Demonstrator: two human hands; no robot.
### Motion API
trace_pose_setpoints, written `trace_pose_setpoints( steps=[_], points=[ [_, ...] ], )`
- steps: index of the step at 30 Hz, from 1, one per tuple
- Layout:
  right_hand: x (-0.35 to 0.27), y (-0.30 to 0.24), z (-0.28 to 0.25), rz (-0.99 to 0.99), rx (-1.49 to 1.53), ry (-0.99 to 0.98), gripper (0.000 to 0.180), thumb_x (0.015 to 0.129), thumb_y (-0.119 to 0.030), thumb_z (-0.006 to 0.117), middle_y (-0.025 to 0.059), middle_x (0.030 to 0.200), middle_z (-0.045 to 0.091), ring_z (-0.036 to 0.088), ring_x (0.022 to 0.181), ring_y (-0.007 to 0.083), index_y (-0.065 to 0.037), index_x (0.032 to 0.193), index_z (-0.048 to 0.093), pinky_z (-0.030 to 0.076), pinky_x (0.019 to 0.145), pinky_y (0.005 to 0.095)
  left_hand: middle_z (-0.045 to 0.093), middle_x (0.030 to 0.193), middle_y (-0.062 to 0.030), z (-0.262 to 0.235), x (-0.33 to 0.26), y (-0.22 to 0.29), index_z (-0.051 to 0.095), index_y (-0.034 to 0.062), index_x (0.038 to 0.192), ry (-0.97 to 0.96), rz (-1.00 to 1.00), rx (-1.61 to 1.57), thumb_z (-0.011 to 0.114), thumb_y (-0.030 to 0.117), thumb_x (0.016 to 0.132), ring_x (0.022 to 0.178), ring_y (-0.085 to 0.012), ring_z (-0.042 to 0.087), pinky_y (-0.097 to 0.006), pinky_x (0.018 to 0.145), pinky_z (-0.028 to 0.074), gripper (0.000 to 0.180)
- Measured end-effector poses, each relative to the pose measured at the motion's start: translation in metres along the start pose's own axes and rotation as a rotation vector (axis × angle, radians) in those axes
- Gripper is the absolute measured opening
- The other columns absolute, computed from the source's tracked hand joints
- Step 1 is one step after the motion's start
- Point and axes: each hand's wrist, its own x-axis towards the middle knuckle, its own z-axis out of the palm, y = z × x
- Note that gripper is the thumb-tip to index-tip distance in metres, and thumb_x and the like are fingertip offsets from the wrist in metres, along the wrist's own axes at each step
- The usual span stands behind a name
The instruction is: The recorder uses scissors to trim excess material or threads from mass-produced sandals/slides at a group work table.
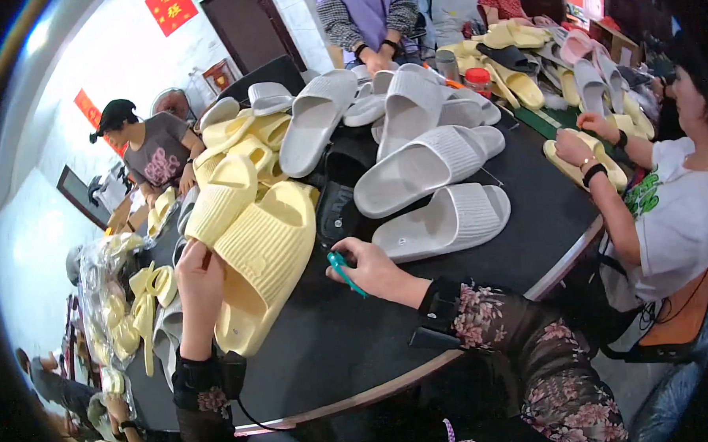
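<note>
My left hand is closed on the edge of a yellow slipper with a ribbed strap, tilted up above the table. A second yellow slipper lies against it, and whether my fingers grip that one too is hidden. In my right hand is a small teal handheld tool, perhaps a thread snipper; its working end is too small to make out. Just beyond the right hand lies a light grey slipper, with another grey slipper behind it. A black slipper sits between the yellow and grey ones.
The dark table has a pale curved edge. More yellow slippers and grey slippers are heaped at its middle. A red-lidded jar stands farther back. Plastic-bagged slippers lie left. Co-workers sit around, one close at right handling yellow slippers.
</note>
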Motion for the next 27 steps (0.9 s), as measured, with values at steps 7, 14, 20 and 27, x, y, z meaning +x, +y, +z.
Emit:
trace_pose_setpoints(
  steps=[7, 14, 20, 27],
  points=[
    [0.005, 0.014, 0.014, -0.125, -0.081, -0.052, 0.045, 0.076, -0.028, 0.071, 0.0227, 0.090, 0.064, 0.064, 0.085, 0.0344, 0.003, 0.106, 0.056, 0.049, 0.075, 0.0383, 0.055, 0.076, -0.0197, 0.057, 0.064, 0.065, 0.055, -0.0047, 0.076, -0.058, 0.247, 0.088, 0.057, 0.008, 0.077, 0.069, -0.0363, 0.055, -0.040, 0.062, 0.044, 0.012],
    [0.001, -0.019, 0.005, -0.001, -0.297, -0.198, 0.045, 0.075, -0.031, 0.071, 0.0220, 0.092, 0.064, 0.062, 0.088, 0.0371, -0.001, 0.107, 0.058, 0.049, 0.077, 0.0395, 0.065, 0.077, -0.0186, 0.160, 0.123, 0.097, 0.069, 0.0026, 0.085, -0.068, 0.074, 0.049, 0.055, 0.024, 0.079, 0.074, -0.0360, 0.064, -0.047, 0.070, 0.049, 0.026],
    [0.017, 0.036, 0.014, -0.464, -0.251, -0.114, 0.029, 0.080, 0.004, 0.052, 0.0053, 0.102, 0.055, 0.051, 0.097, 0.0146, -0.002, 0.108, 0.050, 0.044, 0.087, 0.0293, 0.063, 0.074, -0.0257, 0.219, 0.093, 0.108, 0.063, -0.0070, 0.078, -0.379, 0.165, 0.041, 0.058, 0.011, 0.072, 0.076, -0.0387, 0.065, -0.044, 0.069, 0.052, 0.019],
    [0.014, 0.044, 0.001, -0.446, -0.359, -0.210, 0.036, 0.079, -0.010, 0.061, 0.0168, 0.103, 0.064, 0.063, 0.089, 0.0233, 0.000, 0.113, 0.056, 0.048, 0.078, 0.0350, 0.061, 0.097, -0.0288, 0.175, 0.069, 0.105, 0.057, -0.0058, 0.100, -0.310, 0.122, -0.104, 0.059, 0.014, 0.078, 0.097, -0.0392, 0.059, -0.046, 0.085, 0.046, 0.029]
  ],
)
